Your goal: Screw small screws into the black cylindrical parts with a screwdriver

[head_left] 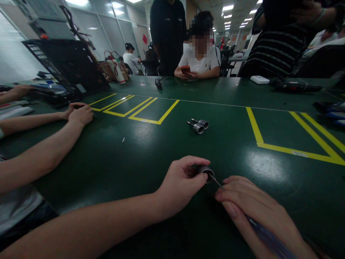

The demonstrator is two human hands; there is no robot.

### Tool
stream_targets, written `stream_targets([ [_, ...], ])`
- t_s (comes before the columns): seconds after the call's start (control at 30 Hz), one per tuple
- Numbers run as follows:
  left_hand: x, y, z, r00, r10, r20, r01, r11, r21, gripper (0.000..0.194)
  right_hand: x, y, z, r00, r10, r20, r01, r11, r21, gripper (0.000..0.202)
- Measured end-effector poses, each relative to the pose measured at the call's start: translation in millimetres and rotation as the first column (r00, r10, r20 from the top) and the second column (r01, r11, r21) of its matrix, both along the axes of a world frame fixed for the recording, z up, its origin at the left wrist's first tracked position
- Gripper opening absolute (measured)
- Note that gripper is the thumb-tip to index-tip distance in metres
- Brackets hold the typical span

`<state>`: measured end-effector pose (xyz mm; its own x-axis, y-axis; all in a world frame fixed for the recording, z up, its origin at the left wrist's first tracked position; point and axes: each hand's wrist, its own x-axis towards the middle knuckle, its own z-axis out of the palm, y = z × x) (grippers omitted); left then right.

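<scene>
Between the thumb and fingers of my left hand [175,185] is a metal cup-shaped socket [207,169], its open mouth facing right. My right hand [256,205] is closed round a screwdriver [260,228] with a bluish handle. The screwdriver's thin metal shaft reaches into the socket's mouth, so its tip is hidden. Beyond my hands, two similar metal sockets [198,128] with thin shanks lie side by side on the green table [172,144].
Yellow tape outlines [147,120] mark the table left and right. A co-worker's hands [81,114] rest at the left. A seated person [199,61] opposite holds a phone [185,69]. A white case [259,80] and a dark tool [296,86] lie at the far right.
</scene>
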<state>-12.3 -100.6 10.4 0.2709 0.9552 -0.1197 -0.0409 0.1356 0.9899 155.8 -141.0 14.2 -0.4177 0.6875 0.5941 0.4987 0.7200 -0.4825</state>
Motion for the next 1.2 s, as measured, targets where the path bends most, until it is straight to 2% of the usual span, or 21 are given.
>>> stream_targets([
  [0.3, -1.2, 1.8, -1.6, 0.995, 0.003, -0.095, 0.010, 0.991, 0.136, 0.019, -2.0, -3.5, -0.6, 1.000, -0.002, -0.020, 0.003, 0.999, 0.036, 0.027],
  [0.7, 0.2, -0.6, 2.0, 0.986, -0.009, -0.168, 0.037, 0.986, 0.164, 0.025, -3.3, -5.0, -2.3, 1.000, -0.001, 0.016, -0.001, 0.992, 0.124, 0.025],
  [0.83, -0.5, 0.3, 0.6, 0.988, -0.008, -0.153, 0.031, 0.988, 0.151, 0.024, -3.1, -6.2, 2.6, 0.999, 0.030, 0.012, -0.031, 0.998, 0.054, 0.023],
  [1.07, -0.8, 0.5, -1.6, 0.992, -0.034, -0.122, 0.051, 0.988, 0.143, 0.027, -5.8, -7.7, 4.2, 0.999, -0.001, -0.041, -0.001, 0.999, -0.041, 0.020],
  [1.13, -1.5, 0.5, -2.0, 0.994, -0.035, -0.107, 0.050, 0.989, 0.141, 0.027, -2.8, -7.2, 4.2, 0.997, 0.026, -0.075, -0.030, 0.997, -0.065, 0.019],
  [1.2, -2.9, 0.7, -2.1, 0.994, -0.033, -0.101, 0.048, 0.987, 0.153, 0.028, 3.8, -5.5, 2.1, 0.991, -0.006, -0.136, -0.012, 0.991, -0.134, 0.020],
])
